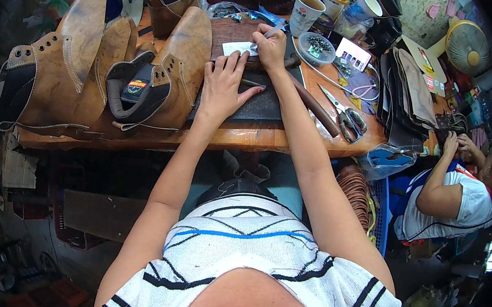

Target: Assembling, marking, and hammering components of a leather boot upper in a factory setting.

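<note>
My right hand [271, 52] grips a pale pen [276, 28] over a small white paper slip [237, 48] at the far side of the work board. Palm down with fingers stretched out, my left hand [223, 84] rests its fingertips at the slip's near edge. Below both lies a dark flat mat [251, 110] on the wooden table. A thin dark rod [252, 84] shows beside my left thumb, partly hidden by that hand. Brown leather boots [177, 67] stand just left of my left hand, and a brown curved handle-like piece [315, 104] lies by my right forearm.
Scissors [347, 118] lie right of my forearm. Farther back are a paper cup [306, 16], a tub of small dark parts [317, 47] and a lit phone [353, 53]. Stacked leather pieces [408, 90] sit at right, near another person [450, 198]. A blue crate [380, 211] stands below.
</note>
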A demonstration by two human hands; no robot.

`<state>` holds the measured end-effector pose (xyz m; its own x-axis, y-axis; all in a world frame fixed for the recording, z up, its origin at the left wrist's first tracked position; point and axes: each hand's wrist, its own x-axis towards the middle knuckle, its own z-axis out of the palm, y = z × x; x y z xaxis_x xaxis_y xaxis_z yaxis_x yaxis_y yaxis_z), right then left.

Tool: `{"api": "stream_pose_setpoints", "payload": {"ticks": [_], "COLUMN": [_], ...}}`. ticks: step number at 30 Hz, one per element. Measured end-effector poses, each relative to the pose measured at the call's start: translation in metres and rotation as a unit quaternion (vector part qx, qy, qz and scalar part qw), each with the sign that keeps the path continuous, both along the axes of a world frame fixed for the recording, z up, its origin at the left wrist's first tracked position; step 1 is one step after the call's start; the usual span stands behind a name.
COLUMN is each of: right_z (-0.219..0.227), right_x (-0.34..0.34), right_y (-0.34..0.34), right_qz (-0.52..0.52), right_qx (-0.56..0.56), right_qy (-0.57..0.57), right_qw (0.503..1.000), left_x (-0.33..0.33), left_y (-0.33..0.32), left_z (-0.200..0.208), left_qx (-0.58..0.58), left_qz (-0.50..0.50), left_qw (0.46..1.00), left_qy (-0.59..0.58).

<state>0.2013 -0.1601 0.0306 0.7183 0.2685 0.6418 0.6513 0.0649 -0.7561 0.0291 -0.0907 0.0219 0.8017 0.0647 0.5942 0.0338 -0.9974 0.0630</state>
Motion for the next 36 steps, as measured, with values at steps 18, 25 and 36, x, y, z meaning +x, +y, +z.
{"api": "stream_pose_setpoints", "payload": {"ticks": [18,25,36], "right_z": [0.0022,-0.0005,0.0005], "right_x": [-0.0027,0.0,-0.0022], "right_y": [-0.0039,-0.0035,-0.0026], "right_qz": [-0.04,-0.033,-0.039], "right_qx": [-0.004,-0.001,0.01], "right_qy": [0.001,0.014,0.014], "right_qw": [0.999,0.999,0.999], "left_x": [0.0009,0.0006,0.0001], "left_y": [-0.0003,-0.0007,0.0], "left_z": [-0.0002,0.0005,-0.0001], "left_qx": [0.004,0.008,0.008], "left_qz": [0.004,0.002,0.004], "left_qw": [1.0,1.0,1.0], "left_qy": [0.002,-0.002,-0.001]}}
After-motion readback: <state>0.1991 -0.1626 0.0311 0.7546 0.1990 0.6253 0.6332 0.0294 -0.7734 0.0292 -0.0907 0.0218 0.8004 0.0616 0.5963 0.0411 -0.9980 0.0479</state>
